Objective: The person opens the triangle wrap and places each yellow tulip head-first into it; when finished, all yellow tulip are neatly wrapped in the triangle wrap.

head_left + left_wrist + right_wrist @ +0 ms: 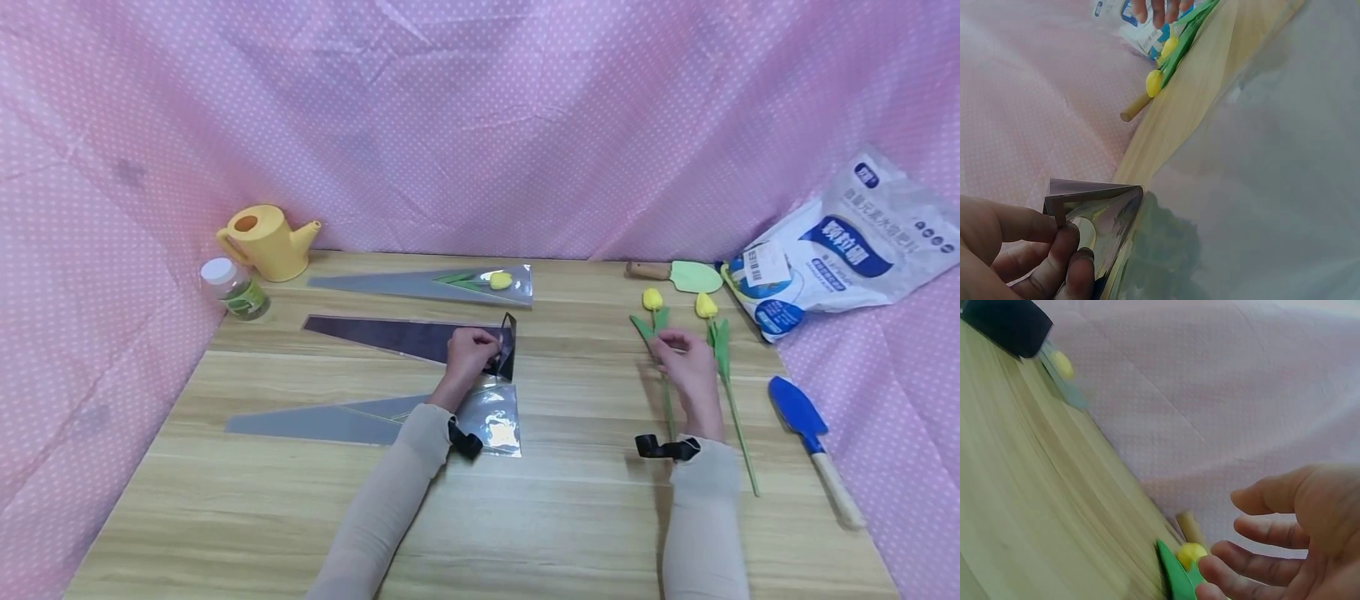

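Wood-grain table (pixel 570 517) bears three tapered sleeves (pixel 382 337), two tulips (pixel 722 350), green trowel (pixel 693 276), blue trowel (pixel 798 407), watering can (pixel 272 247), lidded jar (pixel 240 292).

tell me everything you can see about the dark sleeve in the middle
The dark sleeve is long and tapered, of glossy, plastic-looking film with a thin pale edge. It lies on the table, narrow end to the left, between the far grey sleeve and the near grey sleeve. Its wide right end stands open, the left hand pinching the edge there and hiding part of it.
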A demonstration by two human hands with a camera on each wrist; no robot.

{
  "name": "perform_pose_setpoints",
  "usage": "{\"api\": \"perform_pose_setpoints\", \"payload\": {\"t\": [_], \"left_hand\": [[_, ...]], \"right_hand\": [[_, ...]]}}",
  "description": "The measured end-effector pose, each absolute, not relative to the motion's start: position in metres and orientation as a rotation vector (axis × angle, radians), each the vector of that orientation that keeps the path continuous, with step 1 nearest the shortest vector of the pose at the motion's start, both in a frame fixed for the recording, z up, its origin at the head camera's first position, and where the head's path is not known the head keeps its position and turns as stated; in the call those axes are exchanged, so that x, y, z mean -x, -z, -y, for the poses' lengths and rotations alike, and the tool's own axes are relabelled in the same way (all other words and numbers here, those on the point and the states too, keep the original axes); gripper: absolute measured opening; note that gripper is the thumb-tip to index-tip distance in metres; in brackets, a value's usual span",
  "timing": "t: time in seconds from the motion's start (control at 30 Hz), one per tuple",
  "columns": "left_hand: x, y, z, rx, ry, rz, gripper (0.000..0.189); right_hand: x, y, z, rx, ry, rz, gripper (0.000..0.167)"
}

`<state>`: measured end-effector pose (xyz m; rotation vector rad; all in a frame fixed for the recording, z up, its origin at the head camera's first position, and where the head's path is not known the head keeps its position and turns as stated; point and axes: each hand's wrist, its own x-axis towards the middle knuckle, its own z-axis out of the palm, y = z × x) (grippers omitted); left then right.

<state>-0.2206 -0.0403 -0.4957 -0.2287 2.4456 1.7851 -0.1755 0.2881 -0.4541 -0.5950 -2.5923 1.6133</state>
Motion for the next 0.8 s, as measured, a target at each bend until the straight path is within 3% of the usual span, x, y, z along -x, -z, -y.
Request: {"api": "perform_pose_setpoints", "payload": {"t": [0.8], "left_hand": [[0.218, 0.493, 0.039, 0.260, -1.772, -2.436, 0.007]], "right_hand": [[0.155, 0.460, -0.325, 0.549, -1.476, 3.026, 0.074]]}}
